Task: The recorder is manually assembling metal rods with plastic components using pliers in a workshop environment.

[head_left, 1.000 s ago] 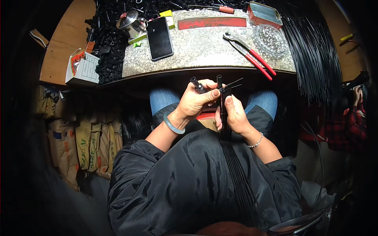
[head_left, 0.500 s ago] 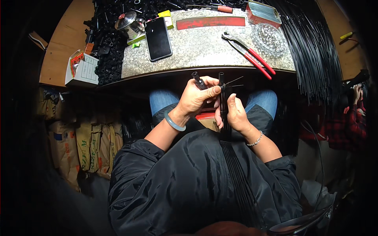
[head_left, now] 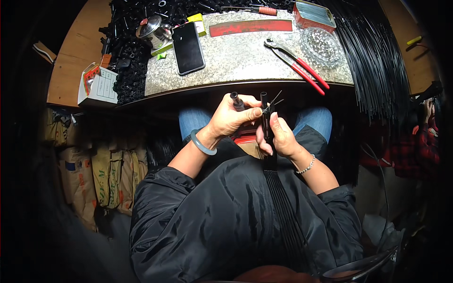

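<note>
Over my lap, my right hand (head_left: 280, 137) is closed round a slim black shaft (head_left: 264, 100) that stands upright, its thumb pressed along the side. Long thin black ribs (head_left: 283, 198) fan from below it across my apron, like an umbrella frame. Two short thin rod ends (head_left: 277, 97) stick out to the upper right near the shaft's top. My left hand (head_left: 231, 117) holds a short black tubular piece (head_left: 237, 102) in its curled fingers. Its thumb and fingertips pinch at the shaft where the thin rods meet it; the exact contact is hidden.
Beyond my hands is a speckled worktop (head_left: 236, 56) with red-handled pliers (head_left: 297, 66), a phone (head_left: 188, 49), a glass dish (head_left: 322, 46) and a red strip (head_left: 250, 28). Black parts (head_left: 130, 61) heap at left; long black rods (head_left: 373, 70) hang over the edge at right.
My right thumb and fingers have closed in on the shaft. The thin rod ends have swung more upward. The tubular piece in my left hand has tilted and sits slightly lower.
</note>
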